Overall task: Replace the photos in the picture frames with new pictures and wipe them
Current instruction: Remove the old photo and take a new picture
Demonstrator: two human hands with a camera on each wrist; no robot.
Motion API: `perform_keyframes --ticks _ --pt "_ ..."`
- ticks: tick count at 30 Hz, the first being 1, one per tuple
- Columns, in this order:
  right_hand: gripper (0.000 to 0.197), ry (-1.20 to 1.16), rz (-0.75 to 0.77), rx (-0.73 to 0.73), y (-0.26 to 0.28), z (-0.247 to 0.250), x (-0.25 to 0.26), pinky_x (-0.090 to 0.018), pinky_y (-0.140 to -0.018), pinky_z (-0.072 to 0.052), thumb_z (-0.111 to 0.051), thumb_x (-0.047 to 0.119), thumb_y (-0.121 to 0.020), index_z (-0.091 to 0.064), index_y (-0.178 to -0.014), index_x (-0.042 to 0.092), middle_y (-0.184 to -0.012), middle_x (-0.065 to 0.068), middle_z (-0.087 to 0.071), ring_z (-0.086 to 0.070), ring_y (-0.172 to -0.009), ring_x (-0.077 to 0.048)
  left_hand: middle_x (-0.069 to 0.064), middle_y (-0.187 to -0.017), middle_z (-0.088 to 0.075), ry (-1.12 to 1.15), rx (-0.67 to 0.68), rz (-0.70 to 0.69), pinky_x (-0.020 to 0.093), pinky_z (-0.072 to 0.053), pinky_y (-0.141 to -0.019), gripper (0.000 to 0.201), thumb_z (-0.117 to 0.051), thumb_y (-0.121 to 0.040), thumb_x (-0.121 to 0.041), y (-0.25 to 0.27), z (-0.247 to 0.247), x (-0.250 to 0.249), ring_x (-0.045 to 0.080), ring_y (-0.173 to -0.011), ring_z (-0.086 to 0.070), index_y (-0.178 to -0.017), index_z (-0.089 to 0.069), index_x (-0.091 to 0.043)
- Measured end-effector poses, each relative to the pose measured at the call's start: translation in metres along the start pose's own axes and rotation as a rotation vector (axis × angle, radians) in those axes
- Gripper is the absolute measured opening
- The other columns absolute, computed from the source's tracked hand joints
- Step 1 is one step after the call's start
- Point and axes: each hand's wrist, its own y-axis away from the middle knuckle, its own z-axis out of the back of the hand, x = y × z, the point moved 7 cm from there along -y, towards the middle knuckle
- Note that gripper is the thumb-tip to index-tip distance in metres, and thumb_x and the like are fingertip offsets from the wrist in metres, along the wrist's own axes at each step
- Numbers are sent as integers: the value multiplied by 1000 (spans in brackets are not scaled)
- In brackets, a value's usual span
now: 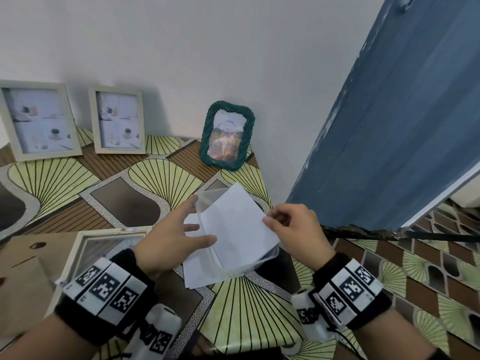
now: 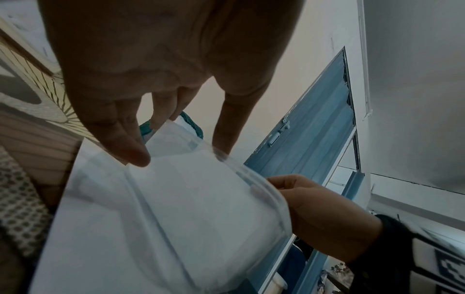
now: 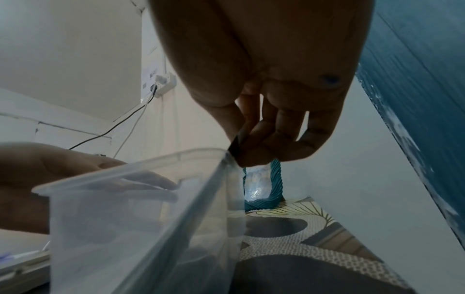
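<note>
Now the right hand (image 1: 293, 229) pinches the edge of a white sheet (image 1: 239, 224) between thumb and fingers and holds it tilted over a clear plastic container (image 3: 141, 218). The left hand (image 1: 168, 240) is spread wide – its fingertips (image 2: 133, 153) are at the container's near side. On the patterned worktop (image 1: 246, 315) an opened pale frame (image 1: 104, 245) lies by the left wrist, and two pale frames (image 1: 39, 120) and a green frame (image 1: 226, 133) lean on the wall.
</note>
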Motion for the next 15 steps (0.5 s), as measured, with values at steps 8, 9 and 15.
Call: perform_keyframes --ticks 8,9,15 --pt "18 135 11 -31 -4 7 5 -26 -54 -41 -45 33 -102 -53 -89 24 -69 3 -61 -52 -61 -10 -24 -138 -46 -45 -8 -28 50 -50 -98 81 -81 -76 -26 1 2 2 20 -123 -53 -131 -32 -61" --pt "19 143 3 -26 -6 10 7 -31 -56 -41 -43 33 -102 -52 -90 22 -70 1 -61 -51 -62 -13 -26 -136 -47 -56 -6 -37 50 -50 -98 78 -81 -75 -28 1 2 1 20 -123 -53 -125 -33 -64" --pt "20 138 83 -129 -15 36 34 -47 -66 -48 -40 32 -103 -50 -91 19 -74 -1 -60 -55 -72 -24 -39 -126 -48 -92 -9 -72 47 -48 -99 74 -80 -71 -40 4 5 -5 16 -122 -52 -109 -30 -78"
